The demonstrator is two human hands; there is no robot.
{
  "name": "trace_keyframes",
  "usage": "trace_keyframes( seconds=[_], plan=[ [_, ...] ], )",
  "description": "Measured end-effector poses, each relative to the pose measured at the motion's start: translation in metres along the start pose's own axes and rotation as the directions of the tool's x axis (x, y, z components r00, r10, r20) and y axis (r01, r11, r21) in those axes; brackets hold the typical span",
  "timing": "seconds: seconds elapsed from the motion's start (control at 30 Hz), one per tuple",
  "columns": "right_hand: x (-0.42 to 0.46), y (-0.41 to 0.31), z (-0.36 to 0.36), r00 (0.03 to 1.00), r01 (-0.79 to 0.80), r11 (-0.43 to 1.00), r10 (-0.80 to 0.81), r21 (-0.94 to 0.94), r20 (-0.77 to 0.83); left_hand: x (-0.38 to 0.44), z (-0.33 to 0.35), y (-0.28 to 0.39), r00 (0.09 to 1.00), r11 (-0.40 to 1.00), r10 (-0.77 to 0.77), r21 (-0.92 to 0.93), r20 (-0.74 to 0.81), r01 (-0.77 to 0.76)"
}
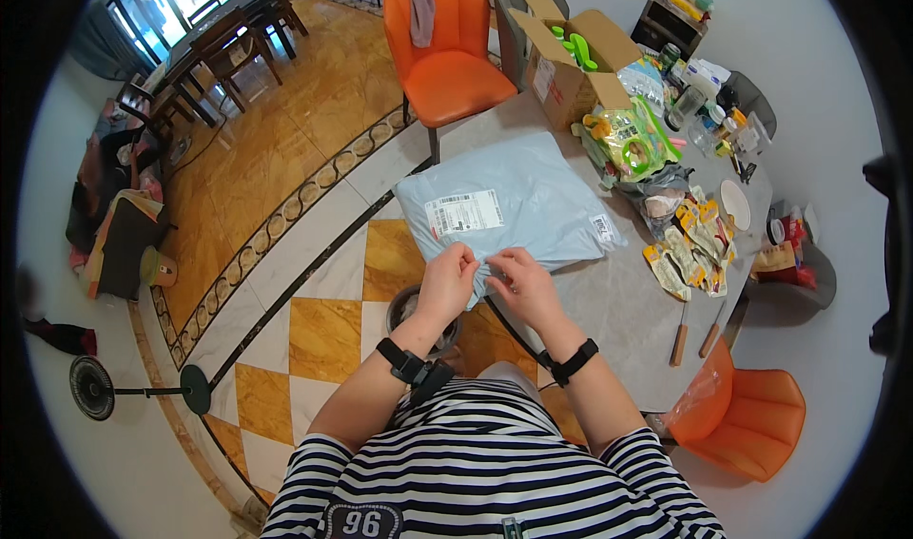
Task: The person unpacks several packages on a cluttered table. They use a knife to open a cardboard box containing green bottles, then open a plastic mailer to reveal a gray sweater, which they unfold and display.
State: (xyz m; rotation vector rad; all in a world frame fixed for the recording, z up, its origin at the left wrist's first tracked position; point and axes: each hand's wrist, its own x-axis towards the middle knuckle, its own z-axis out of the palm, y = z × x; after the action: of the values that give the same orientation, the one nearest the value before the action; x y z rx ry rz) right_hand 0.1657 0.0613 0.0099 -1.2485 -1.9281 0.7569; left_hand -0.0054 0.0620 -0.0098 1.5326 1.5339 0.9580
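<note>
A puffy light-blue plastic mailing bag (531, 175) lies on the grey stone-look table (606, 353), its left part reaching past the table's edge. It bears a white printed label (465, 212) and a smaller sticker near its right corner. At the bag's near edge, my left hand (448, 279) pinches the gathered plastic between thumb and fingers. Just to the right, my right hand (522, 282) has its fingers bent at the same edge, thumb and fingertips apart; whether it grips any plastic is unclear. Both wrists wear black straps.
An open cardboard box (570, 86) with green-capped bottles stands at the table's far end. Food packs (635, 143), jars, yellow sachets (692, 247), a white bowl (735, 205) and two wooden-handled knives (679, 343) lie to the right. Orange chairs (456, 83) flank the table; a bin (410, 311) stands below the bag.
</note>
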Motion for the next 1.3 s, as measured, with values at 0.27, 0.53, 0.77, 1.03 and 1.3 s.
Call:
trace_keyframes(
  seconds=[0.27,0.53,0.77,1.03,1.3],
  plan=[
    [-0.005,0.013,0.004,0.997,0.072,0.993,-0.068,-0.095,0.038,-0.018,0.003,0.019,1.000,0.983,0.015,0.181,0.007,-0.016],
    [-0.003,0.010,0.005,0.994,0.102,0.984,-0.095,-0.145,0.054,-0.024,0.023,0.008,0.976,0.955,0.078,0.296,-0.203,-0.014],
    [0.009,0.005,-0.002,0.984,0.159,0.952,-0.131,-0.263,0.121,-0.021,0.022,0.014,0.956,0.966,0.125,0.254,-0.265,-0.056],
    [0.003,0.004,0.006,0.978,0.208,0.947,-0.198,-0.244,0.068,-0.032,0.008,0.035,0.985,0.867,-0.120,0.470,-0.127,0.166],
    [-0.001,0.001,0.009,0.984,0.179,0.958,-0.169,-0.226,0.063,-0.032,0.017,0.008,0.996,0.843,0.071,0.537,-0.059,-0.028]
  ],
)
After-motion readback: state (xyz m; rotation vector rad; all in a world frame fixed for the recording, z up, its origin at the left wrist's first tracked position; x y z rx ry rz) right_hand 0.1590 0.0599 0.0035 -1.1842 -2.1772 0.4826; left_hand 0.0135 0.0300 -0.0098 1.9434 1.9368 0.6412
